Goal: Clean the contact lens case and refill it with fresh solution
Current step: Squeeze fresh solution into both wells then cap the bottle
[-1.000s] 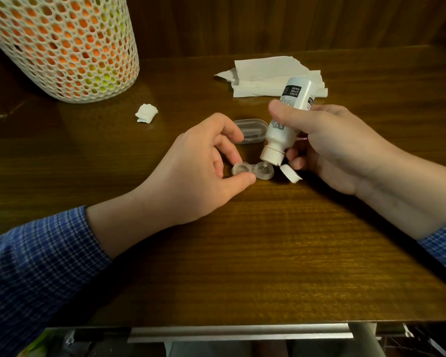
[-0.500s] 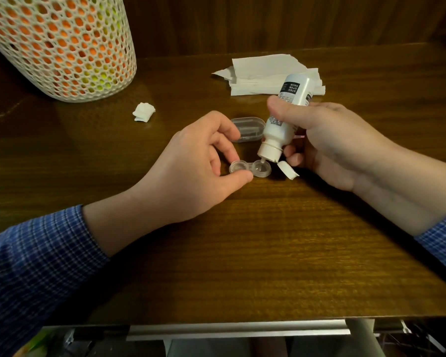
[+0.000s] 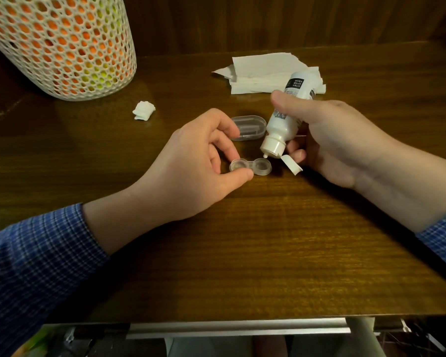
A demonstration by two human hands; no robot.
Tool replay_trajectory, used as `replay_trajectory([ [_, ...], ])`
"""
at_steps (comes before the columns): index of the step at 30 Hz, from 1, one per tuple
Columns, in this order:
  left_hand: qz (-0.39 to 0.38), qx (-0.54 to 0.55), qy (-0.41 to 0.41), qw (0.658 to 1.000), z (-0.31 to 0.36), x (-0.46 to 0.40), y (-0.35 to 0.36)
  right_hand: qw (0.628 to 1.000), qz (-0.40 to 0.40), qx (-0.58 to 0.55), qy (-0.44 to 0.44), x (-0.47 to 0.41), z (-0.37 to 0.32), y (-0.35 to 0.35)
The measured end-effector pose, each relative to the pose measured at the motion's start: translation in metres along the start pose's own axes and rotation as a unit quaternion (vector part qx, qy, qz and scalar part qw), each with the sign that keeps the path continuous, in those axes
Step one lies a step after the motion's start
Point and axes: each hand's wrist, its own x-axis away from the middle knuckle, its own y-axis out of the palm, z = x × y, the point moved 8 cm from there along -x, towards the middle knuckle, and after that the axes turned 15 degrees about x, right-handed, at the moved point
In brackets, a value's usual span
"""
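A clear two-well contact lens case (image 3: 251, 166) lies on the wooden table (image 3: 242, 240). My left hand (image 3: 191, 166) pinches its left well between thumb and fingers. My right hand (image 3: 330, 140) grips a white solution bottle (image 3: 285, 117), tilted nozzle-down; the tip hangs just above the case's right well. The bottle's flip cap (image 3: 291, 164) hangs open beside my fingers. The case's clear lid (image 3: 249, 127) lies just behind, partly hidden by my left fingers.
A stack of white paper tissues (image 3: 263, 70) lies at the back, behind the bottle. A crumpled tissue ball (image 3: 144, 110) sits left of centre. A white mesh basket (image 3: 59, 45) with orange and yellow contents stands at the back left. The table's front edge (image 3: 237, 328) is close to me.
The bottle's nozzle has lifted slightly off the right well and shifted a little toward the case's middle. My left hand keeps its pinch on the case.
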Motion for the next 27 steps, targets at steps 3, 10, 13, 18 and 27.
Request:
replay_trajectory([
  [3,-0.002,-0.003,0.001,1.000,0.0001,0.0003,0.0003,1.000,-0.004,0.013,-0.014,0.0004,-0.0001,0.0010],
  [10,-0.003,0.000,0.000,1.000,0.0001,0.0000,0.0002,0.999,-0.016,0.029,-0.032,0.0004,-0.0009,0.0029],
  [13,-0.002,0.002,-0.003,1.000,-0.0005,0.0002,0.0002,0.999,-0.017,0.031,-0.032,0.0007,-0.0004,0.0027],
  [18,0.000,0.002,-0.005,1.000,-0.0009,-0.0002,-0.0005,0.999,-0.012,0.024,-0.026,0.0002,-0.0010,0.0023],
  [27,0.004,-0.003,-0.010,1.000,-0.0009,-0.0003,-0.0006,1.000,0.003,-0.006,0.004,0.0010,0.0001,-0.0010],
])
